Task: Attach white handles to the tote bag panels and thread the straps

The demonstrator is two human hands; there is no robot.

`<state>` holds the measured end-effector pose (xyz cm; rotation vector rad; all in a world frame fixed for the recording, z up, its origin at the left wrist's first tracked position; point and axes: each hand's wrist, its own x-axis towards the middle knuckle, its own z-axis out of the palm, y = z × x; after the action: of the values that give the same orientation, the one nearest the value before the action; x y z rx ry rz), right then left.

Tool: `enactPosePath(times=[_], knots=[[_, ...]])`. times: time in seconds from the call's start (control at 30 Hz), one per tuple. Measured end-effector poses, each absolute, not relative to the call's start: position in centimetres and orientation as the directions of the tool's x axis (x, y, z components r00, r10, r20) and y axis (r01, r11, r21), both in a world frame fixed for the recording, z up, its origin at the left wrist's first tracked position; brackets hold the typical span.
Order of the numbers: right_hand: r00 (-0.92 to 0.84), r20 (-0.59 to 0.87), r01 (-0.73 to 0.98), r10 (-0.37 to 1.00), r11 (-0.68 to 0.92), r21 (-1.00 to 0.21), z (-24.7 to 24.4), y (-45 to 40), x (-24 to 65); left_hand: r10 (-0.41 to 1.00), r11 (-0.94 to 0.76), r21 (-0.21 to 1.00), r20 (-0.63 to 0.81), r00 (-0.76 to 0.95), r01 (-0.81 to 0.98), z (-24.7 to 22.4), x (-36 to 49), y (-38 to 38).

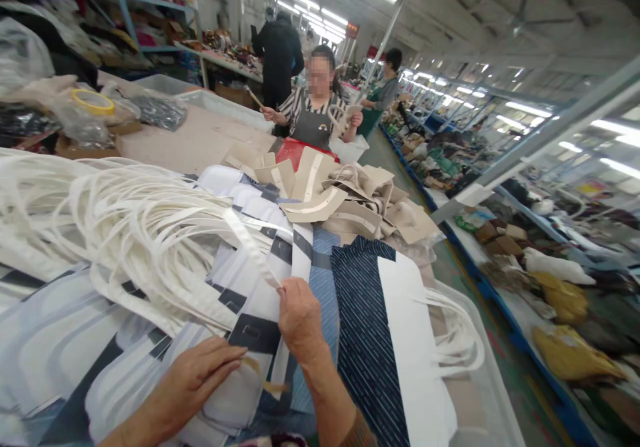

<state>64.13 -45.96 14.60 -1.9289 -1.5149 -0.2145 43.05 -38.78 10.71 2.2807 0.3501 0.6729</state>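
My right hand (pixel 300 317) pinches the end of a white fabric strap (pixel 253 247) between thumb and fingers. The strap rises away to the upper left, over the stacked panels. Lower left, my left hand (pixel 197 377) has its fingers pressed together over a white and grey panel (pixel 233 404). A narrow tan strip (pixel 254 367) curls out from its fingertips, blurred at the far end. Under and beside both hands lie overlapping panels with dark navy bands (pixel 255 332). A large bundle of looped white straps (pixel 150 234) spreads over the stack on the left.
Navy patterned fabric (pixel 367 314) and a white panel (pixel 415 340) with strap loops lie at right, by a clear plastic bin (pixel 495 394). Beige pieces (pixel 360 200) are heaped beyond. Across the table, a person (pixel 317 110) holds a tool and a beige piece.
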Motion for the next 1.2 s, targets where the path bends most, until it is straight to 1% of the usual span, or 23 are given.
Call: enactPosePath(times=[0.07, 0.1, 0.2, 0.27, 0.33, 0.4, 0.47, 0.53, 0.57, 0.6, 0.63, 0.67, 0.7, 0.73, 0.77, 0.8, 0.83, 0.87, 0.93, 0.97, 1.03, 1.1, 1.2], knots=[[0.444, 0.549, 0.867, 0.709, -0.185, -0.462, 17.6, -48.9, 67.3, 0.48, -0.658, 0.75, 0.35, 0.805, 0.066, 11.3, 43.2, -39.1], [0.527, 0.54, 0.826, 0.656, -0.245, -0.508, 19.0, -50.7, 69.2, 0.502, -0.634, 0.77, 0.337, 0.797, 0.074, 11.6, 43.3, -39.2], [0.775, 0.443, 0.627, 0.45, -0.464, -0.625, 21.9, -56.9, 75.2, 0.533, -0.557, 0.826, 0.278, 0.799, 0.084, 12.2, 44.0, -39.7], [0.878, 0.395, 0.477, 0.271, -0.563, -0.675, 22.5, -61.4, 79.2, 0.54, -0.518, 0.85, 0.233, 0.809, 0.101, 12.4, 44.6, -40.0], [0.938, 0.313, 0.332, 0.147, -0.632, -0.7, 22.1, -65.9, 82.6, 0.552, -0.494, 0.861, 0.205, 0.808, 0.119, 12.6, 45.1, -40.4], [0.984, 0.167, 0.154, 0.06, -0.754, -0.639, 21.3, -70.1, 85.2, 0.561, -0.49, 0.862, 0.197, 0.804, 0.13, 12.9, 45.4, -40.7], [0.998, 0.059, 0.021, -0.012, -0.853, -0.521, 20.4, -73.3, 86.5, 0.567, -0.518, 0.844, 0.214, 0.795, 0.143, 13.4, 45.6, -40.9], [0.997, 0.056, -0.03, -0.056, -0.918, -0.396, 19.4, -74.7, 86.5, 0.551, -0.579, 0.806, 0.274, 0.788, 0.124, 14.0, 45.8, -41.1], [0.995, 0.08, -0.02, -0.053, -0.929, -0.37, 18.8, -74.6, 85.8, 0.53, -0.612, 0.784, 0.311, 0.789, 0.103, 14.2, 45.9, -41.1], [0.995, 0.097, 0.013, -0.027, -0.923, -0.385, 18.3, -73.8, 84.7, 0.499, -0.644, 0.762, 0.342, 0.796, 0.076, 14.5, 46.0, -41.2], [0.995, 0.094, 0.069, 0.03, -0.891, -0.448, 17.8, -72.5, 83.1, 0.463, -0.671, 0.74, 0.365, 0.808, 0.05, 14.7, 46.1, -41.2], [0.99, 0.075, 0.143, 0.122, -0.825, -0.547, 17.4, -70.7, 81.1, 0.43, -0.695, 0.719, 0.379, 0.82, 0.032, 14.8, 46.2, -41.3], [0.966, 0.055, 0.221, 0.251, -0.704, -0.675, 17.1, -68.5, 78.6, 0.403, -0.716, 0.697, 0.383, 0.831, 0.026, 14.8, 46.3, -41.3], [0.91, 0.028, 0.288, 0.413, -0.582, -0.76, 17.0, -66.1, 75.9, 0.386, -0.736, 0.677, 0.38, 0.841, 0.032, 14.8, 46.3, -41.3], [0.812, 0.034, 0.368, 0.583, -0.466, -0.805, 16.9, -63.7, 73.1, 0.372, -0.754, 0.656, 0.374, 0.85, 0.041, 14.8, 46.3, -41.4], [0.675, 0.079, 0.46, 0.734, -0.334, -0.823, 17.0, -61.4, 70.4, 0.359, -0.771, 0.635, 0.367, 0.858, 0.051, 14.8, 46.3, -41.4], [0.534, 0.136, 0.527, 0.834, -0.203, -0.825, 17.2, -59.4, 67.9, 0.348, -0.789, 0.612, 0.364, 0.864, 0.06, 14.8, 46.2, -41.4], [0.412, 0.187, 0.571, 0.892, -0.093, -0.815, 17.4, -57.6, 65.8, 0.335, -0.807, 0.587, 0.366, 0.868, 0.064, 14.7, 46.1, -41.4], [0.22, 0.274, 0.657, 0.936, 0.065, -0.751, 17.6, -55.2, 62.8, 0.306, -0.843, 0.535, 0.387, 0.87, 0.058, 14.7, 45.9, -41.4], [0.158, 0.301, 0.69, 0.94, 0.113, -0.715, 17.6, -54.4, 62.0, 0.296, -0.858, 0.511, 0.403, 0.866, 0.056, 14.7, 45.7, -41.3], [0.087, 0.334, 0.737, 0.939, 0.165, -0.656, 17.3, -53.5, 61.2, 0.298, -0.872, 0.485, 0.421, 0.857, 0.065, 14.7, 45.4, -41.2], [0.061, 0.358, 0.765, 0.932, 0.187, -0.617, 16.8, -53.1, 61.2, 0.337, -0.854, 0.511, 0.406, 0.849, 0.095, 14.5, 45.1, -41.0], [0.054, 0.399, 0.807, 0.915, 0.195, -0.557, 16.1, -52.5, 61.0, 0.388, -0.789, 0.603, 0.348, 0.853, 0.113, 14.2, 44.8, -40.7]])
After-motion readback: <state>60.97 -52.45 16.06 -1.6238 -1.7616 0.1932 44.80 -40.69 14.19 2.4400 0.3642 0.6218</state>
